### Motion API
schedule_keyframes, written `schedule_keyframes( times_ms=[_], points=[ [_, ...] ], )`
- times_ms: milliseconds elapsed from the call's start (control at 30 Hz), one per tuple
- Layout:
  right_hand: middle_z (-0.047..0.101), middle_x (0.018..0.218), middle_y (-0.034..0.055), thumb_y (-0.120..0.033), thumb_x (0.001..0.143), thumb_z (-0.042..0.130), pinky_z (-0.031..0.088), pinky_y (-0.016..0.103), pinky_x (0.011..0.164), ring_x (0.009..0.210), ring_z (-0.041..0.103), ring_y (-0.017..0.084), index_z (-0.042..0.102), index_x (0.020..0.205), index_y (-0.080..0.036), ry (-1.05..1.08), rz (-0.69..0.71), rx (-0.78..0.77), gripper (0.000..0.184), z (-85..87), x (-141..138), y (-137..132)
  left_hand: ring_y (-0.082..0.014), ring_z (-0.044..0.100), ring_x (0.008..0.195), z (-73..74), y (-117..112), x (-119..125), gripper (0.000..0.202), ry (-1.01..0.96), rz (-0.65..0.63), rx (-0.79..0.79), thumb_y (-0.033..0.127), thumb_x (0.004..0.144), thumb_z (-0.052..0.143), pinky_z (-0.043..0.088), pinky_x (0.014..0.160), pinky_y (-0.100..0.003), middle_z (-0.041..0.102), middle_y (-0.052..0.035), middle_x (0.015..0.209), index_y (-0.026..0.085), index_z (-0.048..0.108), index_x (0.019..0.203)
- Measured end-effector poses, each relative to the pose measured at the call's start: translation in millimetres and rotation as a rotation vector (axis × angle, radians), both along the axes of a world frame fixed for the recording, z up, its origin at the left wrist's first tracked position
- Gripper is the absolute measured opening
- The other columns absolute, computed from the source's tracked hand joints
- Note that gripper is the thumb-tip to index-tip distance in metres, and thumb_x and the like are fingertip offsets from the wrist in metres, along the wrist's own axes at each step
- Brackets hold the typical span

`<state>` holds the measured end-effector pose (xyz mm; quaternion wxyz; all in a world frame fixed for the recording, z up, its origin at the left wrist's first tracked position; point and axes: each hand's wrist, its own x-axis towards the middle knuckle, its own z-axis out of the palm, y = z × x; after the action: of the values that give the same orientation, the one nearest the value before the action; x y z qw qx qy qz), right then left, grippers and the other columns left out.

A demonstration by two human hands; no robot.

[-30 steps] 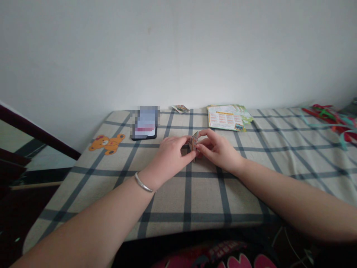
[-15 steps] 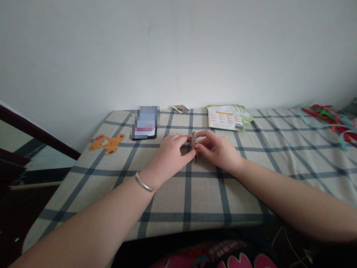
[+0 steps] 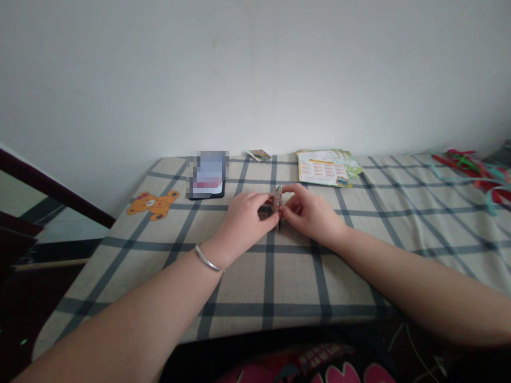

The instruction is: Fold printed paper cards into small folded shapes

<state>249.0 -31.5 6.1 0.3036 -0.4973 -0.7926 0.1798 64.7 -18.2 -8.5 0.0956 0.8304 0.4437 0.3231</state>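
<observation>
A small, thin printed card piece (image 3: 278, 198) stands on edge between my hands, above the checked tablecloth; its exact kind is not clear, since I see it almost edge-on. From the left, my left hand (image 3: 248, 214) closes thumb and fingers on it. On the other side my right hand (image 3: 310, 211) pinches it low with the thumb, while its index finger arches over to the upper edge. The fingertips hide part of the piece. A silver bangle (image 3: 206, 259) circles my left wrist.
Against the wall lie a phone (image 3: 207, 178), a small folded card piece (image 3: 258, 155) and a stack of printed sheets (image 3: 323, 169). An orange bear cutout (image 3: 153, 205) is at the left on the tablecloth (image 3: 235, 298). Coloured ribbons (image 3: 471, 165) lie far right.
The thin piece has turned slightly, so a little more of its printed side shows. My right index finger sits slightly higher; both hands otherwise keep their places.
</observation>
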Motion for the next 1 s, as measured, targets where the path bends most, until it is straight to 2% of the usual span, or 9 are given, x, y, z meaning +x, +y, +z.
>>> schedule_keyframes(
  times_ms=[200,300,467,600,700,833,1000],
  points=[
    [0.068,0.073,-0.0008,-0.019,0.080,0.057,0.041,0.026,0.055,0.062,0.061,0.015,0.048,0.111,-0.020,-0.025,-0.048,-0.040,0.032,-3.4,-0.5,3.8,-0.0224,0.061,0.094,2.0,-0.4,0.8,0.025,0.039,0.013,0.014,0.032,0.081,0.065,0.049,0.088,-0.039,0.067,-0.0061,0.098,0.018,0.065,0.101],
    [0.070,0.076,-0.0002,-0.022,0.082,0.058,0.042,0.027,0.056,0.065,0.063,0.016,0.051,0.109,-0.021,-0.035,-0.056,-0.030,0.028,-1.6,0.0,2.7,-0.0220,0.061,0.093,1.9,0.6,-0.3,0.025,0.025,0.000,-0.004,0.030,0.080,0.065,0.049,0.088,-0.038,0.067,-0.0056,0.097,0.018,0.065,0.101],
    [0.073,0.085,0.0021,-0.029,0.083,0.062,0.045,0.027,0.057,0.073,0.067,0.017,0.058,0.099,-0.023,-0.003,-0.069,0.015,0.017,1.0,1.1,1.4,-0.0219,0.062,0.100,0.5,2.3,-1.3,0.028,-0.052,-0.027,-0.046,0.026,0.080,0.067,0.049,0.092,-0.039,0.068,-0.0058,0.106,0.018,0.064,0.107],
    [0.071,0.082,0.0020,-0.035,0.083,0.063,0.045,0.026,0.055,0.068,0.066,0.016,0.062,0.092,-0.023,0.006,-0.074,0.064,0.015,1.3,1.6,1.9,-0.0217,0.062,0.103,-1.3,2.4,-1.1,0.038,-0.128,-0.010,-0.106,0.025,0.078,0.069,0.049,0.094,-0.039,0.068,-0.0059,0.111,0.019,0.061,0.115],
    [0.071,0.081,0.0025,-0.038,0.083,0.064,0.046,0.027,0.055,0.065,0.064,0.015,0.063,0.091,-0.022,0.035,-0.066,0.113,0.018,0.4,2.3,2.9,-0.0213,0.063,0.102,-0.8,2.9,-1.5,0.035,-0.140,-0.025,-0.140,0.026,0.079,0.069,0.050,0.093,-0.039,0.069,-0.0055,0.110,0.019,0.062,0.113],
    [0.071,0.087,0.0027,-0.032,0.083,0.063,0.050,0.028,0.062,0.074,0.065,0.016,0.064,0.090,-0.021,0.079,-0.040,0.191,0.013,-0.9,3.6,4.4,-0.0212,0.064,0.099,1.2,3.6,-2.0,0.029,-0.122,-0.077,-0.137,0.024,0.081,0.066,0.051,0.091,-0.039,0.070,-0.0042,0.107,0.021,0.065,0.110],
    [0.071,0.088,0.0026,-0.030,0.082,0.063,0.051,0.030,0.066,0.078,0.066,0.018,0.065,0.091,-0.022,0.027,-0.057,0.160,0.012,-0.7,5.2,4.5,-0.0217,0.064,0.101,0.8,2.5,-1.8,0.030,-0.119,-0.078,-0.127,0.023,0.081,0.064,0.051,0.092,-0.039,0.070,-0.0041,0.110,0.021,0.064,0.111]
  ],
)
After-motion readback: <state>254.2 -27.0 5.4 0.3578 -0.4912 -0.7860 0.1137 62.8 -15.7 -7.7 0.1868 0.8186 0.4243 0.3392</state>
